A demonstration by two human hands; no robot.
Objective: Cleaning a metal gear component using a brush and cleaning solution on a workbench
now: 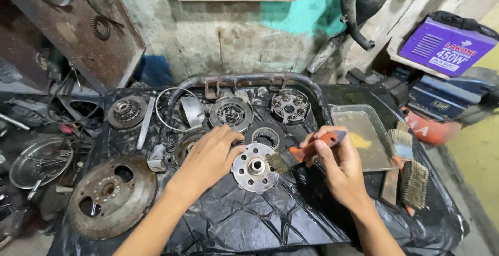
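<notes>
Clutch parts (231, 113), metal tray (364, 139), wire brush (414, 183)

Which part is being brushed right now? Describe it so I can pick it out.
On the black plastic sheet, look between the left hand and right hand. The round silver plate lies flat there, ringed with holes around a raised centre hub. Unlike its dark, greasy neighbours it is bright, with the orange-handled brush against it.

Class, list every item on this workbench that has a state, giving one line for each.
Round silver metal hub plate: flat, steadied by left hand.
Orange-handled paintbrush: gripped in right hand, bristles on plate.
Rusty brown drum: lying flat, untouched.
Shallow metal tray: holds liquid.
</notes>
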